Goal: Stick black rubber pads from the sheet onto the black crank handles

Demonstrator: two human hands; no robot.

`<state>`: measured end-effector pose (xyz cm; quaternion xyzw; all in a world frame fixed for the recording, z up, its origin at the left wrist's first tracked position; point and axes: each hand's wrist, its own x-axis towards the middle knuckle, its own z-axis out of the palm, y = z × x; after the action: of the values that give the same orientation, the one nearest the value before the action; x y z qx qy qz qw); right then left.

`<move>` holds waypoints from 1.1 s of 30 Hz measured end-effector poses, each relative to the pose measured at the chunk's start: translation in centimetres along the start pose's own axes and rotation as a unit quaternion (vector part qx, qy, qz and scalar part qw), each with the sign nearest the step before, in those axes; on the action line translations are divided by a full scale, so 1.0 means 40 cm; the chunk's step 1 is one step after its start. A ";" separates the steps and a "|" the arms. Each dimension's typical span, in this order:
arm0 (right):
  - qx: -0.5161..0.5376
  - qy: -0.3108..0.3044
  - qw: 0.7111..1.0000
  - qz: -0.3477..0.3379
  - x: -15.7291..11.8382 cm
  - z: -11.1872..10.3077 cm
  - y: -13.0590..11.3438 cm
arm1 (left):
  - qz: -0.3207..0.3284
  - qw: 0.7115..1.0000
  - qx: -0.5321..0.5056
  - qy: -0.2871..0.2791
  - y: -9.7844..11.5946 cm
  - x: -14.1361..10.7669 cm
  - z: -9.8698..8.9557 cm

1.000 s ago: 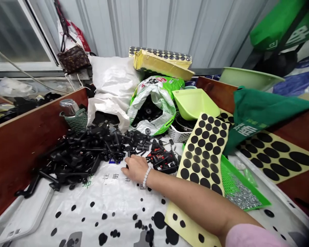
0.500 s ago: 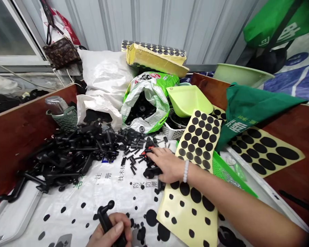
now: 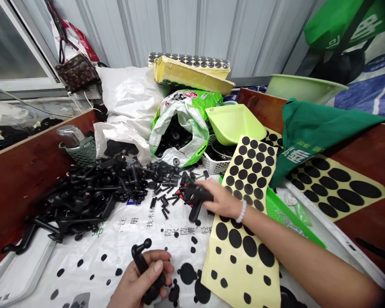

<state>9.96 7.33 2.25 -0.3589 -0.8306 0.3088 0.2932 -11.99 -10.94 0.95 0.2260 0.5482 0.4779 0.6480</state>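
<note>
The left hand has its fingers clamped round a black ball-ended arm; the right hand grips a black plastic part, fingertips hidden from me.

Bright, even light washes the plump white plastic sack, its mouth shadowed. Well right of it, corners darken.

Passable over white sheeting left of dotted sheet, except at left hand; blocked across it by right forearm.
</note>
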 end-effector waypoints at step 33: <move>0.554 -0.021 0.802 0.224 -0.188 0.018 -0.152 | 0.300 0.886 0.354 -0.017 0.094 -0.072 -0.078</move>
<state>11.20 -2.11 4.19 -0.3049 -0.4204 0.7809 0.3471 -16.10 -12.50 4.51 0.6023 0.5759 0.4197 0.3597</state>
